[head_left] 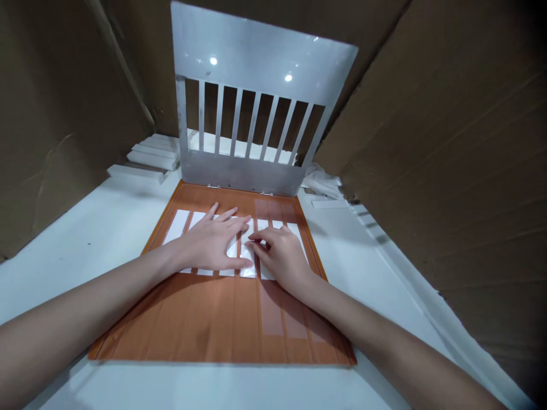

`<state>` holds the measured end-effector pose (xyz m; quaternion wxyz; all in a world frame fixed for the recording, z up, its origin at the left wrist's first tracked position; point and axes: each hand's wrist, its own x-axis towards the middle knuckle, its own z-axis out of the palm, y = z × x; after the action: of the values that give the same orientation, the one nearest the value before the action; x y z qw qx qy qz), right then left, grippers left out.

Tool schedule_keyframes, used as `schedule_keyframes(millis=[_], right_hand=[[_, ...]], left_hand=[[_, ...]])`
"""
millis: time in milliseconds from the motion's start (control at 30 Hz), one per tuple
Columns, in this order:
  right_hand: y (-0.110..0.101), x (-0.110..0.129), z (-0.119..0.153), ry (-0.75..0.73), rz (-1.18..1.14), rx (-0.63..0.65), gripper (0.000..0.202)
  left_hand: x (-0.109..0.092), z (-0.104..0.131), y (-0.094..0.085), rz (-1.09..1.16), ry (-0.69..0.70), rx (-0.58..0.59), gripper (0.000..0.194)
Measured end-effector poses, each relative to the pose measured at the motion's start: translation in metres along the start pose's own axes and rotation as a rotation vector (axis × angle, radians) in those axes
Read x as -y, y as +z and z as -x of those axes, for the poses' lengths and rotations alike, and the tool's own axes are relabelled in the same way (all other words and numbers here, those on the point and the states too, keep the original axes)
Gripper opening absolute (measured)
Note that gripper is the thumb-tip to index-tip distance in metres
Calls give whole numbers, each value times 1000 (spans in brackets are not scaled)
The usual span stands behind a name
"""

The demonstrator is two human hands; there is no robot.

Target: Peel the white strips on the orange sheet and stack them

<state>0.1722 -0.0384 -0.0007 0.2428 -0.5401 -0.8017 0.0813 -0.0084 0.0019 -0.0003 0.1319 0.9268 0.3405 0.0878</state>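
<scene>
We can read no text, label, brand, number or sign anywhere. The white strips [184,223] under and beside our left hand [213,246] and right hand [280,253] are blank, the orange board [222,319] beneath them carries no print, and the slotted metal plate [256,62] beyond our fingertips shows only glare.

Both hands [239,247] cover the middle white strips [177,226] (forearms cut off at the bottom edge).
</scene>
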Motion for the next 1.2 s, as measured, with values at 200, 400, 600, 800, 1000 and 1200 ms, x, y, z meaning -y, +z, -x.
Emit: schedule_keyframes(millis=[200, 400, 600, 800, 1000, 1200], right_hand=[[1, 1, 0, 21, -14, -15, 9], [-2, 2, -4, 91, -43, -12, 8], [0, 3, -6, 171, -49, -13, 9], [6, 2, -7, 205, -79, -57, 7], [4, 2, -7, 235, -80, -58, 7], [3, 4, -8, 284, -130, -31, 6]], left_hand=[[1, -1, 1, 2, -12, -14, 72], [1, -2, 0, 12, -16, -2, 71], [1, -3, 0, 15, -24, 26, 71], [3, -5, 2, 0, -27, 34, 70], [2, -5, 1, 13, -45, 35, 69], [0, -6, -3, 13, -53, 45, 65]])
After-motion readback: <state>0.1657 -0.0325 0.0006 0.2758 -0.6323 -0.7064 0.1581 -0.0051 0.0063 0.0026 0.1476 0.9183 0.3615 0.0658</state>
